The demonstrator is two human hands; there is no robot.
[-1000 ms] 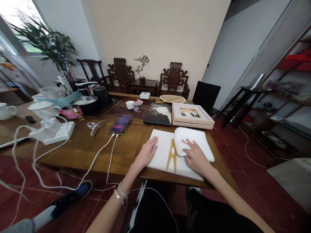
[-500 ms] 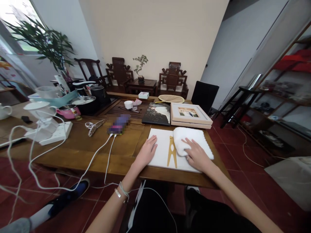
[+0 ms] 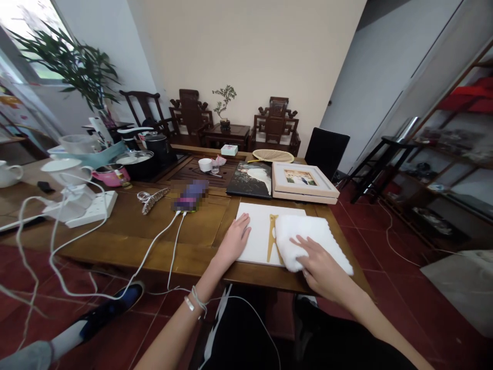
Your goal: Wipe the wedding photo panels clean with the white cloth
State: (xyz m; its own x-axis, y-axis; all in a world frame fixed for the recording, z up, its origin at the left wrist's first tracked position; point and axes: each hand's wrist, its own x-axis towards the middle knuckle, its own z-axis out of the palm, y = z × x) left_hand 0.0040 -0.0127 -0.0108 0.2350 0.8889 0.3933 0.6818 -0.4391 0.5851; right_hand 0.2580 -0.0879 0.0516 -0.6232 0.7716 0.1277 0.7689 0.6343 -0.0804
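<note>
A white board [image 3: 256,234] lies at the table's front edge. On its left side my left hand [image 3: 233,240] rests flat with the fingers stretched out. A white fluffy cloth [image 3: 314,231] covers the board's right part, and my right hand [image 3: 318,264] is on its near left portion. The thumb and some fingers of that hand are partly hidden by the cloth, which looks pinched. Between the hands a yellow compass-shaped piece [image 3: 271,239] lies on the board, its right leg mostly under the cloth.
Behind the board are a framed photo [image 3: 304,181], a dark picture with a white bird [image 3: 250,179] and a woven fan [image 3: 272,155]. To the left are a phone [image 3: 190,195] with white cables, a hair clip [image 3: 152,199] and a power strip [image 3: 92,209].
The white cloth has moved toward the table's front edge with my right hand and now covers part of the yellow piece's right leg. My left hand has stayed on the board.
</note>
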